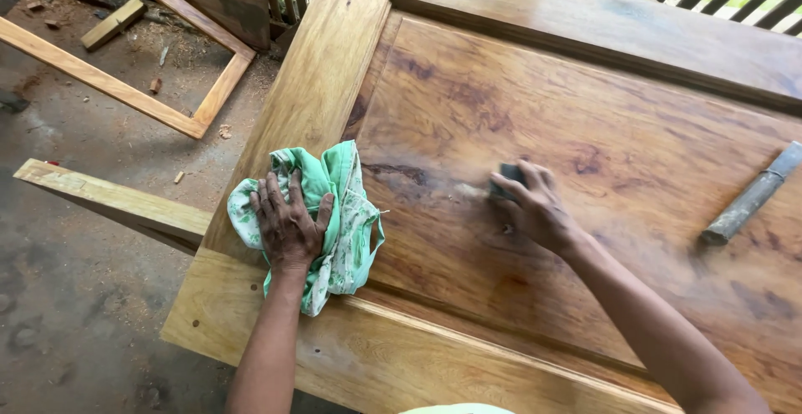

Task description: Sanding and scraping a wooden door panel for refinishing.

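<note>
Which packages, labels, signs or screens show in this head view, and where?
None in view: no package, label, sign or screen.
Nearest to a printed thing: the green patterned cloth under the left hand on the wooden door; it carries a pale pattern, no label.
The right hand presses a small dark block on the door's panel; the block is plain.

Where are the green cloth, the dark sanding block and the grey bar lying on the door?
green cloth (351, 238), head view, right fold beside the left hand.
dark sanding block (506, 172), head view, top corner above the fingers.
grey bar (752, 197), head view, mid-length.
</note>
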